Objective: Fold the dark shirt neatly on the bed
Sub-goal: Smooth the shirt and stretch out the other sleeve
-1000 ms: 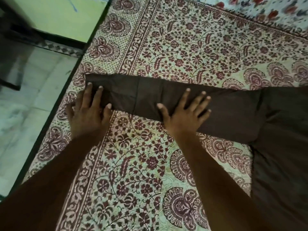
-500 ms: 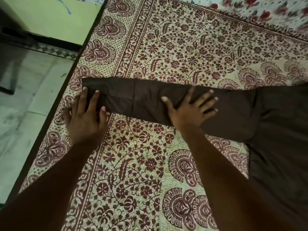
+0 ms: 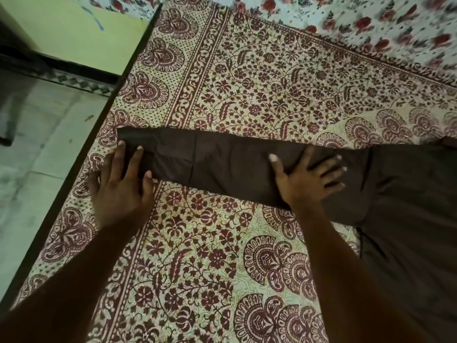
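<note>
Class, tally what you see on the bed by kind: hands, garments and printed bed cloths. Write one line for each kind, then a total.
Hands: 2, the left hand and the right hand.
Garments: 1, the dark shirt.
Printed bed cloths: 2, the maroon-patterned sheet and the rose-print cloth.
Total: 5.

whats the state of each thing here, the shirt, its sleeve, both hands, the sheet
dark shirt: lying on the bed, body at the right, not yet folded
sleeve: stretched out flat toward the left edge of the bed
left hand: flat, fingers straight, fingertips on the cuff end
right hand: flat, fingers spread, pressing the sleeve near the shoulder
printed bedsheet: spread flat under the shirt
</note>
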A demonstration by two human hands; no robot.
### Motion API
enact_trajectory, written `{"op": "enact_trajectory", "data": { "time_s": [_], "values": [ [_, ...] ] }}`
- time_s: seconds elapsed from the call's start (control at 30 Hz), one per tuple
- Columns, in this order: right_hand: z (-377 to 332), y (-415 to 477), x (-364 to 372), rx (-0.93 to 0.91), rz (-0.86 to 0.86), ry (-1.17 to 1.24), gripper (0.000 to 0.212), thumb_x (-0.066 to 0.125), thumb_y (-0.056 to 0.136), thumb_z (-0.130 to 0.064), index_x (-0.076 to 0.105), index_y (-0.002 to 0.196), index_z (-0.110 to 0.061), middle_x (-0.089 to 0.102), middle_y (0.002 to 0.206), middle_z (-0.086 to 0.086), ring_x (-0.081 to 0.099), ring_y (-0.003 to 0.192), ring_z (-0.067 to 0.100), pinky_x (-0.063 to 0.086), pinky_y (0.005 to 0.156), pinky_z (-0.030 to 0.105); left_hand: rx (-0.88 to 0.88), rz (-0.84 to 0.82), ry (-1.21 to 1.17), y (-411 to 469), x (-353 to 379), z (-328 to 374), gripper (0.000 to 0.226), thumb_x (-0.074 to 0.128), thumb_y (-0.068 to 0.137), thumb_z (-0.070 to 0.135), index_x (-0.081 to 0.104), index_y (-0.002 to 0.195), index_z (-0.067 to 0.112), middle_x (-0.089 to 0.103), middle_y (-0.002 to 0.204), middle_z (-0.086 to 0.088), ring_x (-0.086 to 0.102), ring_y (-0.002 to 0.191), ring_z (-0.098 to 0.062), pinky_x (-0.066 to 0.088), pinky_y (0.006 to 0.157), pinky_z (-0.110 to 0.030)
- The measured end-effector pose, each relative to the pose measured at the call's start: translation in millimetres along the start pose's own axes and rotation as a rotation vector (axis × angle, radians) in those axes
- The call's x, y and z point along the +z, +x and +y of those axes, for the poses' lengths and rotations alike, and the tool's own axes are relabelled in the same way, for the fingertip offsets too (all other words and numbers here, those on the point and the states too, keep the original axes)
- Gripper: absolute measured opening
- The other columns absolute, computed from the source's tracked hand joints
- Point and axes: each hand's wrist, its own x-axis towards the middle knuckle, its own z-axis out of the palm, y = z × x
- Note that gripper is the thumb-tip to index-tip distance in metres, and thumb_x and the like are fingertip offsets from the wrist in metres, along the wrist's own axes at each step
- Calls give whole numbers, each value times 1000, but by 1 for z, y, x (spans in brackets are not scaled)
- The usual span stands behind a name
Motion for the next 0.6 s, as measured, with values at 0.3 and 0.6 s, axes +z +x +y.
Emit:
{"op": "enact_trajectory", "data": {
  "time_s": [0.3,0.6],
  "values": [
    [-64,-54,13,-668,-121,-14,83,16,89,-87,-10,159,-50,-22,171,8,-24,156,33,-9,120,68,-3,0,-19,0,-2,1,61,34,100,48,36,157,28,28,168,-6,29,152,-32,20,119,-55],
    [6,9,-5,-13,26,46,114,8,76,-96,4,165,-24,-4,172,15,-6,159,37,4,122,69,7,12,-21,0,1,-2,60,36,100,47,36,157,29,28,168,-6,29,151,-32,20,118,-53]
  ]
}}
